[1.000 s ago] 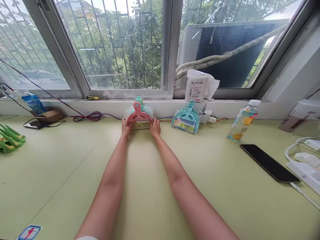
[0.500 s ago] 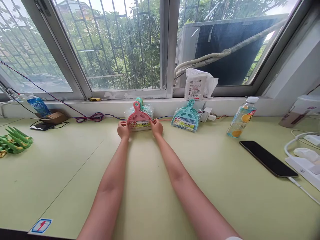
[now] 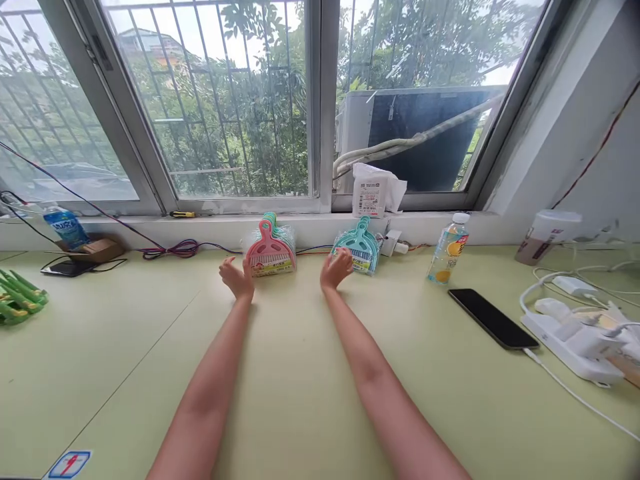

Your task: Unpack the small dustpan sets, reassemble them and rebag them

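A stack of mini dustpan-and-brush sets in clear wrap, pink in front and green behind (image 3: pixel 271 253), leans against the wall under the window. My left hand (image 3: pixel 237 277) is at its left side, fingers apart and holding nothing; whether the thumb still touches the wrap I cannot tell. To the right stands a second wrapped stack of teal dustpan-and-brush sets (image 3: pixel 363 235). My right hand (image 3: pixel 337 268), loosely bent and empty, is in front of this stack's left edge and covers part of it.
On the right are a drink bottle (image 3: pixel 449 249), a black phone (image 3: pixel 493 319) on a cable, a white power strip (image 3: pixel 570 350) and a lidded cup (image 3: pixel 545 238). A white package (image 3: pixel 373 191) and a screwdriver (image 3: pixel 183 214) lie on the sill. Green clips (image 3: pixel 20 297) are at left.
Both hands have let go of the pink-fronted stack. My right hand has moved right toward the teal stack, and my left hand has drawn slightly away. The camera view has shifted.
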Action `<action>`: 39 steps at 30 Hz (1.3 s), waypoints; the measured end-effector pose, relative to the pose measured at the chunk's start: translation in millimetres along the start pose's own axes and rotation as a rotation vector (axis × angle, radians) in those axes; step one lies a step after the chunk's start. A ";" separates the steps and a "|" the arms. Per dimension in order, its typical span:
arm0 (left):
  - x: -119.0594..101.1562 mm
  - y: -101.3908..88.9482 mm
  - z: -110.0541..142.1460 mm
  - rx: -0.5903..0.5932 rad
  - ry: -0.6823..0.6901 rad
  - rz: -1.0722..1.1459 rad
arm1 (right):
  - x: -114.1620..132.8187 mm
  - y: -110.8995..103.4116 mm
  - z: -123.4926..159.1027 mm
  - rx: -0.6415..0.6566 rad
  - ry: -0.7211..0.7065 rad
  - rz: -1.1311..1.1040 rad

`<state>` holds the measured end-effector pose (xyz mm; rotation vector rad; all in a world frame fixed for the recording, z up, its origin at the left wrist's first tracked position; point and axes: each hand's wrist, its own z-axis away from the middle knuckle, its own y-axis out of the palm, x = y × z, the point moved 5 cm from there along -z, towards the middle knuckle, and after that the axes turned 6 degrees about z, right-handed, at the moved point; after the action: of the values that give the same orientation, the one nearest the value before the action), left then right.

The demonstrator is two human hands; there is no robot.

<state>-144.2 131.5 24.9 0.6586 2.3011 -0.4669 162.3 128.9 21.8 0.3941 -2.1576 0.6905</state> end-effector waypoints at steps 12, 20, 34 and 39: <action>-95.9 19.6 95.6 0.519 0.309 0.147 | -131.3 -96.8 -70.8 0.250 0.268 0.386; -123.2 69.1 151.7 0.772 0.023 0.351 | -134.3 -125.3 -54.1 0.238 0.269 0.384; -124.4 79.9 188.7 1.229 -0.852 0.819 | -123.5 -164.7 -4.0 0.670 0.157 -0.306; -124.6 74.7 183.9 1.101 -0.928 0.967 | -88.6 -187.2 -0.4 0.430 -0.315 0.056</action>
<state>73.0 60.5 -27.0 1.5090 0.5658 -1.1951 309.3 -16.9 16.2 0.7098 -2.3101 1.1978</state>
